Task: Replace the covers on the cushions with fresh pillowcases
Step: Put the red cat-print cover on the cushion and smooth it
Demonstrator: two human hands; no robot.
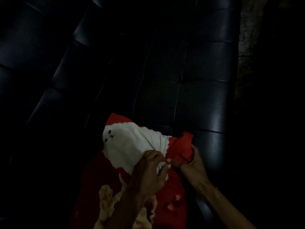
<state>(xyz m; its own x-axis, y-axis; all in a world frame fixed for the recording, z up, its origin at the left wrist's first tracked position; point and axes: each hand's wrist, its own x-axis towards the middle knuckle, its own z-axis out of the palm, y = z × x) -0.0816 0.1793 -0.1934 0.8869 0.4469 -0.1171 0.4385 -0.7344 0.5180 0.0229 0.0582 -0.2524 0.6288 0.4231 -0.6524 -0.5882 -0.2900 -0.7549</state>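
Head view, dim lighting. A cushion [132, 156] in a red cover with a white cat-face print lies on the seat of a black sofa [189, 90], directly beyond and under both hands. The cover is soft woven cloth, creased and bunched toward its near right corner; the white patch carries small blue eyes and a red mouth mark. Paler cat paw prints show on the red cloth nearer the person, left of the left forearm.

The left hand [149, 169] rests on the cushion with fingers curled, pinching a fold of the cloth at the edge of the white print. The right hand [192, 161] sits just beside it, to its right, fingers and thumb clamped round a gathered bunch of red cloth [180, 146] that rises above the knuckles. The fingertips of the two hands nearly meet; whether they touch cannot be told.

The sofa surface is smooth, glossy leather-like upholstery stitched into rectangular padded panels, with a rounded front edge to the right of the right hand. Beyond that edge a rough, mottled floor strip [245, 30] shows faintly.
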